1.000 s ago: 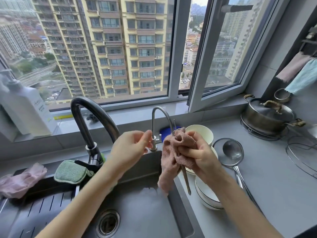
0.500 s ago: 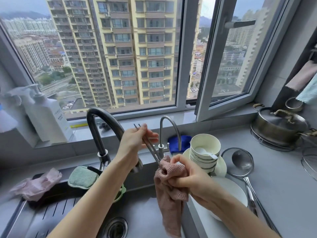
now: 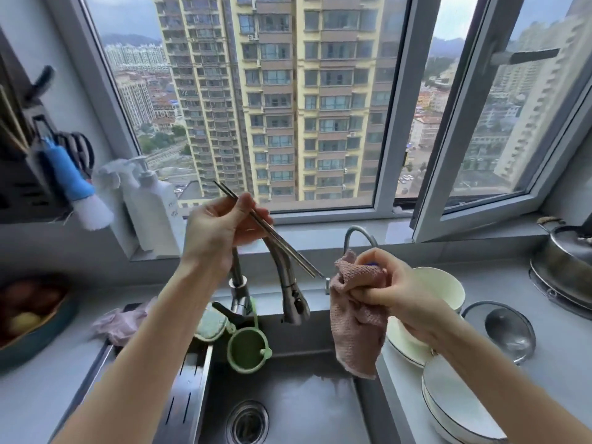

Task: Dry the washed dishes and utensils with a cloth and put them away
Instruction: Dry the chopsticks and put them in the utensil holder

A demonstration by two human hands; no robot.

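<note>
My left hand holds a pair of metal chopsticks up over the sink, their tips slanting down to the right. The tips are free, a short gap away from the pink cloth. That cloth hangs bunched from my right hand above the sink's right edge. Stacked cream bowls stand behind my right hand. White plates and bowls lie on the counter under my right forearm.
A metal ladle in a strainer and a lidded steel pot are on the right counter. The dark faucet, green sponge and green cup are at the sink's back. Utensil rack hangs left; soap bottles on the sill.
My left hand has lifted the chopsticks up and left, out of the cloth. My right hand with the cloth stayed low at the right. The camera view tilted up and left.
</note>
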